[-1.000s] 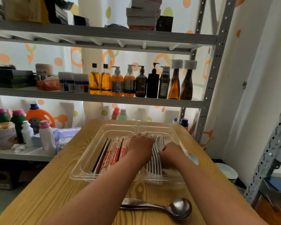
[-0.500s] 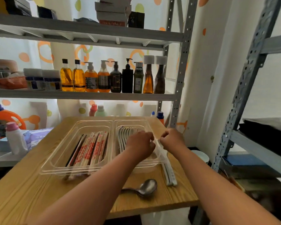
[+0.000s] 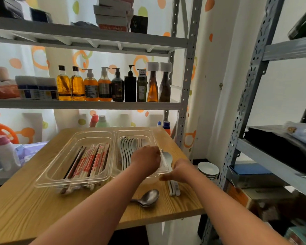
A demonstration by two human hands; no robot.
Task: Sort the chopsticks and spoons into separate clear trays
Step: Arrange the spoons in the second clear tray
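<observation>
1. The right hand [image 3: 183, 169] is no longer down inside the spoon tray [image 3: 135, 132] on the row of white spoons [image 3: 128, 147], where both hands sit a second earlier. It is now out past the tray's right rim, low over the loose white spoons [image 3: 174, 189] lying on the counter [image 3: 25, 206] just beside the tray
2. The left hand [image 3: 146, 160] holds back over the tray's near right corner, knuckles up and fingers curled under. I cannot tell whether it grips the rim, a spoon or nothing
3. The right hand's thumb points left and its fingers are hidden under the palm, so I cannot tell its hold either
4. The chopsticks [image 3: 89, 160] lie lengthwise in the chopstick tray [image 3: 94, 133], apart from every spoon (that half looks finished)
5. The shift suggests the tidying inside the tray is over and the strays come next: the loose white spoons first, then the metal spoons [image 3: 147, 198] nested on the counter in front of the tray
</observation>
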